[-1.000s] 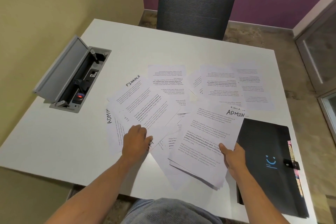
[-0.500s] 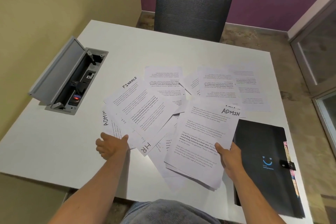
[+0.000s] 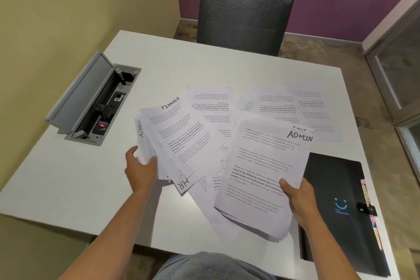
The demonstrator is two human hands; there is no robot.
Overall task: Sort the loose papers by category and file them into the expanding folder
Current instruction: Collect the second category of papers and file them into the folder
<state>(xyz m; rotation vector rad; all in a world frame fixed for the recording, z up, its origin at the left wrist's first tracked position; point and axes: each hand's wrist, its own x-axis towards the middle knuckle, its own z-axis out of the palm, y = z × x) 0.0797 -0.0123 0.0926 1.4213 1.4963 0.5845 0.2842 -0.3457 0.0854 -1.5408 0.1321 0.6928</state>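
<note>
We are mid-sort: left hand point(image 3: 141, 171) pinches mixed sheets point(image 3: 179, 141), right hand point(image 3: 297, 198) grips the ADMIN stack point(image 3: 261, 177) beside the folder point(image 3: 336, 188). Next, we match headings.

A grey chair point(image 3: 244, 13) stands behind the white table point(image 3: 181, 63), whose socket box point(image 3: 95, 102) lies open beside the yellow wall point(image 3: 68, 7).

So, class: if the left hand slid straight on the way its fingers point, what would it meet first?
The left hand already grips the fanned sheets; straight on it probably meets the ADMIN page first, though depth is unclear.
</note>
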